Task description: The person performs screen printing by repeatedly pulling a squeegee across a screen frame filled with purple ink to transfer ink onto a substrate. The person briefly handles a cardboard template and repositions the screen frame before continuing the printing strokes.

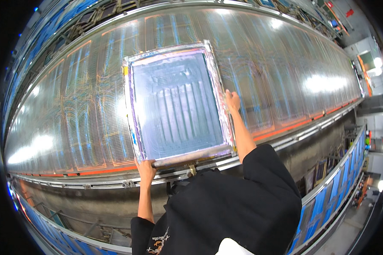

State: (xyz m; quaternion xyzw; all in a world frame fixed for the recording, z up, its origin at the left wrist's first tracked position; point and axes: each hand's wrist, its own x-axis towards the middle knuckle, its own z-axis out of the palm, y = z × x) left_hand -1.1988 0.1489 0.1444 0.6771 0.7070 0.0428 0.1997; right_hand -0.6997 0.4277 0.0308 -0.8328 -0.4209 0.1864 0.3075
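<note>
A rectangular screen-printing frame (181,108) with grey-blue mesh and several darker vertical stripes lies over the long printing table (259,80), slightly tilted to the left. Paint smears in white, purple and pink cover its rim. My left hand (146,171) is closed on the frame's near left corner, the thumb along the near rim. Higher up, my right hand (232,101) grips the right side rim, its fingers curled and partly hidden. Whether the frame rests flat on the table or is raised a little, I cannot tell.
Orange and blue lines mark the table's shiny surface. A metal rail (102,185) with clamps runs along its near edge. Behind me stands a long rack (327,191) with blue panels and stored frames. Another blue rack (42,51) lies beyond the far edge.
</note>
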